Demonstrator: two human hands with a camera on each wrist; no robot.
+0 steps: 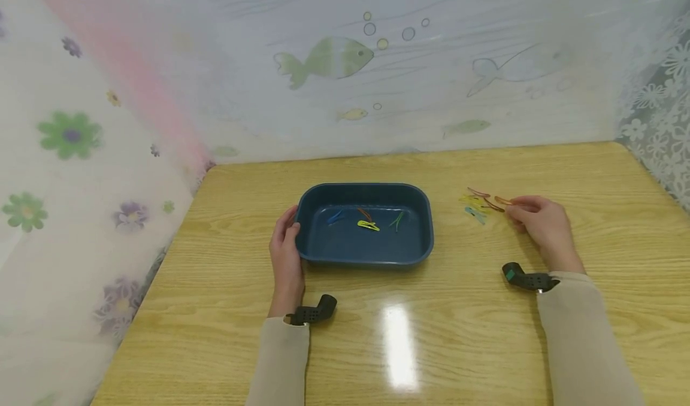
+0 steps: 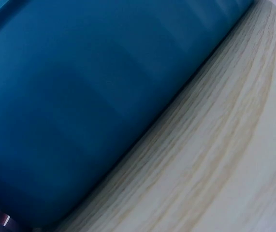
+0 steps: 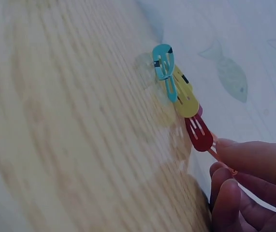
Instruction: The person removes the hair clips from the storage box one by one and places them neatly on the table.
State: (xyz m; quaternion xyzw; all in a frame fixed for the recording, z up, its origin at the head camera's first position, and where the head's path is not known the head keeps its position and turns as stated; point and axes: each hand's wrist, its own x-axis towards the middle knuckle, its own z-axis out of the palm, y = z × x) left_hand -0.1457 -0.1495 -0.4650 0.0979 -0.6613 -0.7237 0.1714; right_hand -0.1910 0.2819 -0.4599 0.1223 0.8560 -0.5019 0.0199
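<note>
A dark blue rectangular basin [image 1: 339,247] stands on the table, and my left hand [image 1: 286,247] grips its left side with the thumb at the rim. Its outer wall [image 2: 94,96] fills much of the left wrist view. Inside lie a blue hair clip [image 1: 335,217], an orange-brown one [image 1: 365,214], a yellow one [image 1: 369,226] and a green one [image 1: 396,221]. Over to the right, my right hand [image 1: 541,223] pinches an orange hair clip [image 1: 504,201] between thumb and forefinger. Beside its fingertips are a dark red clip [image 3: 199,133], yellow clips [image 3: 186,101] and a light blue clip [image 3: 164,63].
Wood-grain table [image 1: 458,334] surrounds the basin. A pinkish clip [image 1: 478,193] lies at the back of the loose pile. Behind the table hangs a fish-patterned sheet [image 1: 431,106], with a flowered sheet [image 1: 108,172] on the left. Each wrist wears a black camera [image 1: 530,280].
</note>
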